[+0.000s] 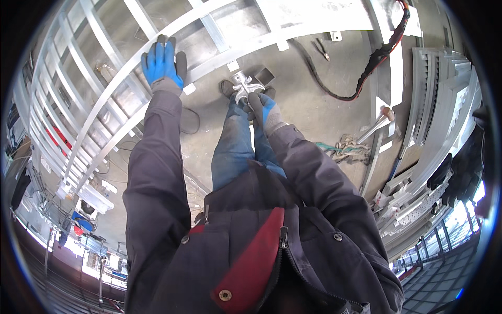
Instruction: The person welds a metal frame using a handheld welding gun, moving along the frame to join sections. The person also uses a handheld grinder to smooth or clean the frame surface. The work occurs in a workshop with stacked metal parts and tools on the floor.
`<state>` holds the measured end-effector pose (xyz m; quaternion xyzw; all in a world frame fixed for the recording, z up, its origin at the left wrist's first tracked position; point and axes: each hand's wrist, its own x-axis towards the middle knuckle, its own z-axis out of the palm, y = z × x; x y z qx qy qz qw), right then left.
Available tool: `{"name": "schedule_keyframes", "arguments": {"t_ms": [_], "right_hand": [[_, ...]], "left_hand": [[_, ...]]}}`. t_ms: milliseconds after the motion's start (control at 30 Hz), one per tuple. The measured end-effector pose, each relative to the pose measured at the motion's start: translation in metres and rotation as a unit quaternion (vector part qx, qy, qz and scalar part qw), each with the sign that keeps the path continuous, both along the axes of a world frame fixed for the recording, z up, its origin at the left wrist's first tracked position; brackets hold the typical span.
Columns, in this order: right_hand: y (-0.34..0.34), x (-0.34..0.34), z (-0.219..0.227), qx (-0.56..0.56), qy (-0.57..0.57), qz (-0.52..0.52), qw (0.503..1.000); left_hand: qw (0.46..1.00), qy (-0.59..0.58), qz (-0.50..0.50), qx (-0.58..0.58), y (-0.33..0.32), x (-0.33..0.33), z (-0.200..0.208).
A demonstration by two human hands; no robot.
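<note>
My left hand (163, 65), in a blue and grey work glove, lies with spread fingers on the curved rail of a pale metal frame (107, 112) with several crossbars. My right hand (264, 111), gloved alike, is closed in front of my legs around the lower part of a silver metal piece (242, 86). This piece has curved, forked arms and a thicker top end; its exact kind I cannot make out. Part of it is hidden by my right hand. Just beyond it is a dark square-ended piece (265, 77), close to my shoes.
A dark cable bundle (348, 97) loops over the floor on the right, near pliers (321, 49). A hammer (386, 115) and a heap of rags (348, 149) lie farther right. Stacked metal profiles (439, 104) line the right side. A thin cable (194, 123) curls below the frame.
</note>
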<state>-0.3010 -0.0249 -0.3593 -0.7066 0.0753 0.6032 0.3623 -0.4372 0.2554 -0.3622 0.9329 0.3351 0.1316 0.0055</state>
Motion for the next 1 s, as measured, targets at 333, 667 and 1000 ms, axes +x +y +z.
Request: {"name": "schedule_keyframes", "arguments": {"t_ms": [333,667,1000], "right_hand": [[0.015,-0.012,-0.002,0.023,0.064,-0.093,0.993],[0.020,-0.005,-0.005,0.040,0.075,-0.096,0.992],[0.028,0.002,-0.014,0.099,0.076,-0.074,0.989]], "left_hand": [[1.000,0.000,-0.002,-0.006,0.006,0.000,-0.011],[1.000,-0.002,0.001,-0.016,0.006,0.001,-0.011],[1.000,0.007,0.008,-0.028,0.004,0.001,-0.012]]}}
